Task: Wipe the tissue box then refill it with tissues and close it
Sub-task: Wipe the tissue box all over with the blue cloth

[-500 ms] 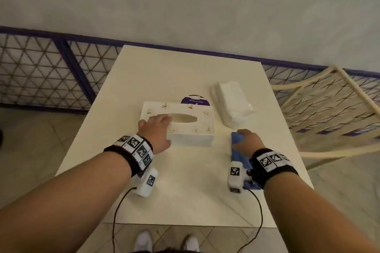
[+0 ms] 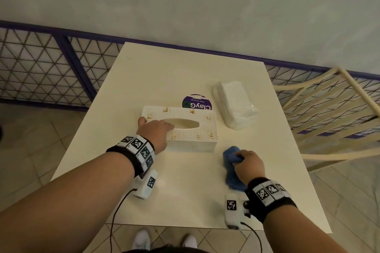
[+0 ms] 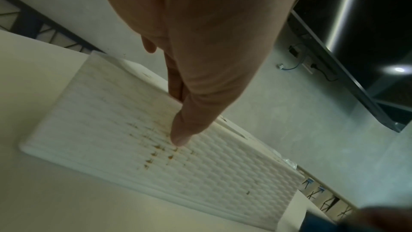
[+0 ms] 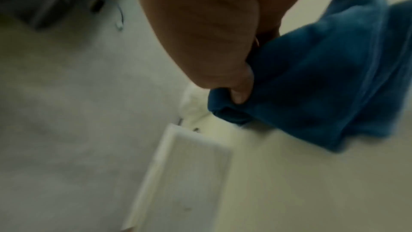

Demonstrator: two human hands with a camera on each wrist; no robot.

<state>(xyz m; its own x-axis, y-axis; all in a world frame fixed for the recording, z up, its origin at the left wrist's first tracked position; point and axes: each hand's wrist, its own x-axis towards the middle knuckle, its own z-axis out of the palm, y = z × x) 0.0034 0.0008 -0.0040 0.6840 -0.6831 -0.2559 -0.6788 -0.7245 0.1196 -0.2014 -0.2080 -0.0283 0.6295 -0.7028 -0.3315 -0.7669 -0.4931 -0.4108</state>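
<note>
A white woven tissue box (image 2: 197, 131) with small gold marks stands in the middle of the white table (image 2: 185, 195); its oval slot faces up. My left hand (image 2: 157, 130) lies over its left front corner. In the left wrist view the thumb (image 3: 180, 137) presses the box's (image 3: 107, 121) near wall while the fingers lie across the top. Right of the box, my right hand (image 2: 240, 158) pinches a bunched blue cloth (image 2: 231, 168) that still touches the table. The right wrist view shows the thumb (image 4: 239, 94) dug into the cloth (image 4: 323, 77). A wrapped pack of white tissues (image 2: 234, 104) lies behind, to the right.
A round purple ClayGo label (image 2: 197, 103) sits just behind the box. A cream slatted chair (image 2: 329, 109) stands against the table's right side. A purple lattice fence (image 2: 51, 68) runs along the far edge. The near table edge is below my wrists.
My right hand has gathered the blue cloth, which lay flat under it before, into a bunch at its fingertips. My left hand stays on the box.
</note>
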